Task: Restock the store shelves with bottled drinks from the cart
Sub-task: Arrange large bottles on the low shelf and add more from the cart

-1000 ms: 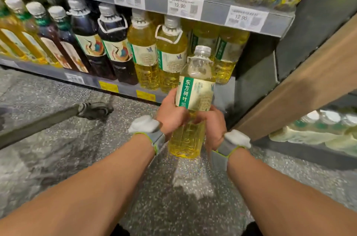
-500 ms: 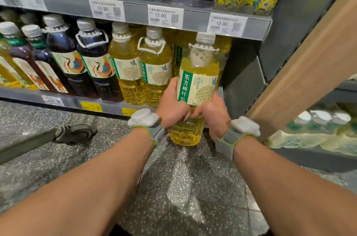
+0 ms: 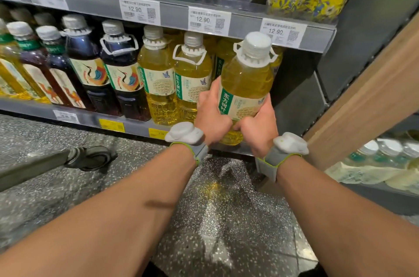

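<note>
Head view: the yellow tea bottle (image 3: 247, 79) has been lifted closer to the right end of the lower shelf (image 3: 136, 126), beside matching bottles (image 3: 192, 77). It is clasped low on its body by the left hand (image 3: 210, 115) and right hand (image 3: 258, 131), base at the front edge; placement is judged imminent

Store aisle, right end of a shelving bay, viewed from above and in front.

Floor (image 3: 226, 220): dark speckled terrazzo, glossy, with a pale glare patch (image 3: 215, 188) near the foot of the bay. Grey metal upper shelf rail (image 3: 172, 16) carries white price tags (image 3: 139, 10), three of them reading 12.90. Lower shelf rail (image 3: 34, 109) carries yellow labels (image 3: 111, 125), print unreadable. Dark grey end panel (image 3: 294, 99) closes the bay on the right. Just beside it, a light wood-grain board (image 3: 374, 95) runs diagonally. Beyond the board sits a lower dark shelf (image 3: 385, 197).
</note>
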A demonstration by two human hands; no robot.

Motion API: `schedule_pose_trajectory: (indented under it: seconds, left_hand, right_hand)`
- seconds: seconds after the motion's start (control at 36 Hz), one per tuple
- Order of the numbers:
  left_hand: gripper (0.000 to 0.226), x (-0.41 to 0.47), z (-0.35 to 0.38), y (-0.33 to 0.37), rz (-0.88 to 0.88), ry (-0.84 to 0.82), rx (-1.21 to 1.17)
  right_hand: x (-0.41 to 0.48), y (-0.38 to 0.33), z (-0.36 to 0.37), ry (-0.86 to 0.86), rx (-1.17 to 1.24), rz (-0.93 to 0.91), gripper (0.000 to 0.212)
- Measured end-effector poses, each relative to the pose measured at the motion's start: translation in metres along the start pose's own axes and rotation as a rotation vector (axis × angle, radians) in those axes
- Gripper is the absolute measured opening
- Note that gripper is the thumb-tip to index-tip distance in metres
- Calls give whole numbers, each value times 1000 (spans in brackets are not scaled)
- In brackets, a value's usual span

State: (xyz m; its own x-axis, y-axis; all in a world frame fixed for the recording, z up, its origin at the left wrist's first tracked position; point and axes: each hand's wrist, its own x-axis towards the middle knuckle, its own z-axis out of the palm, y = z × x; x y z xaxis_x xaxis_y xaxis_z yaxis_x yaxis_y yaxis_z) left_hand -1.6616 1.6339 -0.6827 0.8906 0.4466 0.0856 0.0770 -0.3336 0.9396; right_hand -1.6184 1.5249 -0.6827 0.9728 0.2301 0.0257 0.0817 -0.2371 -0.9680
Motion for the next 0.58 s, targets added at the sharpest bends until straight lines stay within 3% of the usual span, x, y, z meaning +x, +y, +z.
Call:
schedule_pose_trajectory:
  seconds: [0.31,0.58]
  left_hand:
    - [81,11,5,-6,-59,55,57]
    - [67,14,10,-18,-157,82,-144]
  right_hand:
    - [13,2,6,-1,4,-72,74]
    - [25,20,17,12,-43,-63,73]
